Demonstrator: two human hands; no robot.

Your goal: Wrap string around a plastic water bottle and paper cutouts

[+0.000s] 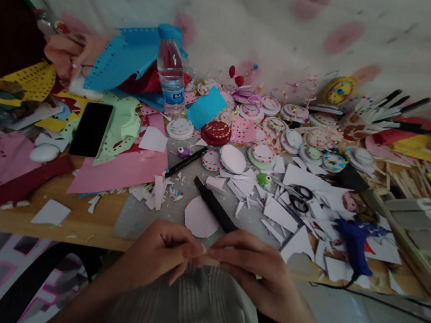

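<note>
Paper disc [199, 220]: white, flat, edge slightly angular, near left hand [166, 255].

Wall covering [237, 4]: off-white, patterned with pink round blotches and small grey marks. Table [90, 221]: wood-brown. Cutting mat [136, 223]: grey. Paper disc [200, 219]: plain white. Stick-like tool [215, 205]: black. Dark red disc [216, 131]: multicoloured dots. White disc stack [180, 128]: coloured dots around the top. Bottle [172, 72]: clear, cap and label blue. Phone [91, 129]: black screen, pale edge. Yellow sheet [29, 83]: rows of holes. Pink sheet [121, 172]: mostly plain. Scissors [301, 197]: black handles. Glue gun [356, 245]: dark blue. Garment [194, 313]: grey, lined with pleats.
</note>
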